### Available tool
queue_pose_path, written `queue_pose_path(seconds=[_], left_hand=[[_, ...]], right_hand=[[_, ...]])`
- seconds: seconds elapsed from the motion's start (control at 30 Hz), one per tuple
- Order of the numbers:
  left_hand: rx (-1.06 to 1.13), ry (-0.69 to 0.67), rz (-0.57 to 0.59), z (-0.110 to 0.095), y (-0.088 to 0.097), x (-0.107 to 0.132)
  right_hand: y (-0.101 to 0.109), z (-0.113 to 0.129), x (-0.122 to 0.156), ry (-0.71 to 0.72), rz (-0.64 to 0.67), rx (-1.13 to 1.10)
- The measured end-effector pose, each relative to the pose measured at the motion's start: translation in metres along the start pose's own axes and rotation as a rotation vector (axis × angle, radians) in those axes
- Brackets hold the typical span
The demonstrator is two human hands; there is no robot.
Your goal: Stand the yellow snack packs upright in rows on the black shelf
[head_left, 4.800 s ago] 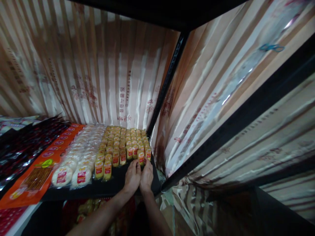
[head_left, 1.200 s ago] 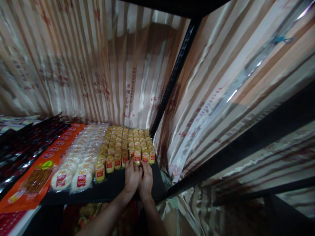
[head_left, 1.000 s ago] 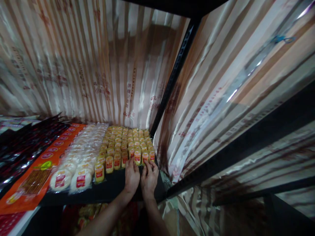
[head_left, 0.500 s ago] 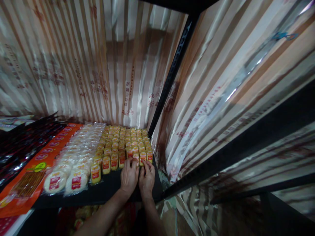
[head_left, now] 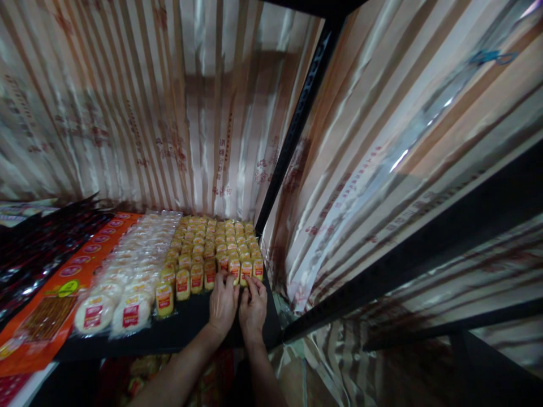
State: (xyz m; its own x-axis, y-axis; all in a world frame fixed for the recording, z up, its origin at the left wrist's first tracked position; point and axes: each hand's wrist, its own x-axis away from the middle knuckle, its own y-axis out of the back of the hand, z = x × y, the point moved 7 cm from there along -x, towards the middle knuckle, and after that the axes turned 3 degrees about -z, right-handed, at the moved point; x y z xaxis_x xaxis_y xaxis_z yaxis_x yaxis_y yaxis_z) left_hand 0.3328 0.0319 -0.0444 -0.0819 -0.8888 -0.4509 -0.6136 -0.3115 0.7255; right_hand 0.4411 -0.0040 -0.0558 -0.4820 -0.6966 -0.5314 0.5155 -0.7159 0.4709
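Note:
Small yellow wrapped cakes point(head_left: 196, 277) with red labels stand upright in packed rows at the shelf's right end. My left hand point(head_left: 223, 302) has curled fingers pinched at the lower front of a wrapped cake point(head_left: 234, 267) in the front row. Close beside it, my right hand point(head_left: 253, 308) is closed, its fingertips against the base of the neighbouring wrapped cake point(head_left: 246, 270). The fingers partly cover both cakes' lower ends. One more cake point(head_left: 257, 268) stands at the right end of this row.
Left of the cakes lie clear-wrapped round white crackers point(head_left: 131, 312), an orange bag of brown sticks point(head_left: 91, 249) and dark shiny packs point(head_left: 46, 254). A black upright post point(head_left: 292, 124) rises at the shelf's point(head_left: 195, 322) back corner. Striped printed sheeting point(head_left: 148, 85) hangs behind. More packets point(head_left: 142, 367) sit below.
My left fingers have slid slightly down and left, so more of the cake's label in front of them shows. My right hand has hardly moved.

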Motion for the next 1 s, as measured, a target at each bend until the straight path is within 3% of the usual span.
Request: queue_pose_path(seconds=[0.2, 0.4, 0.7, 1.0], left_hand=[[-0.030, 0.016, 0.019, 0.004, -0.005, -0.008], [-0.074, -0.065, 0.027, 0.004, -0.008, -0.003], [-0.029, -0.049, 0.143, 0.006, -0.016, -0.009], [-0.059, -0.120, 0.169, 0.004, -0.019, -0.002]], right_hand=[[0.001, 0.002, 0.000, -0.004, 0.003, 0.001], [0.000, 0.001, -0.001, -0.018, 0.017, -0.005], [0.000, 0.000, -0.001, -0.027, 0.009, 0.002], [0.001, 0.002, -0.001, -0.006, 0.004, 0.012]])
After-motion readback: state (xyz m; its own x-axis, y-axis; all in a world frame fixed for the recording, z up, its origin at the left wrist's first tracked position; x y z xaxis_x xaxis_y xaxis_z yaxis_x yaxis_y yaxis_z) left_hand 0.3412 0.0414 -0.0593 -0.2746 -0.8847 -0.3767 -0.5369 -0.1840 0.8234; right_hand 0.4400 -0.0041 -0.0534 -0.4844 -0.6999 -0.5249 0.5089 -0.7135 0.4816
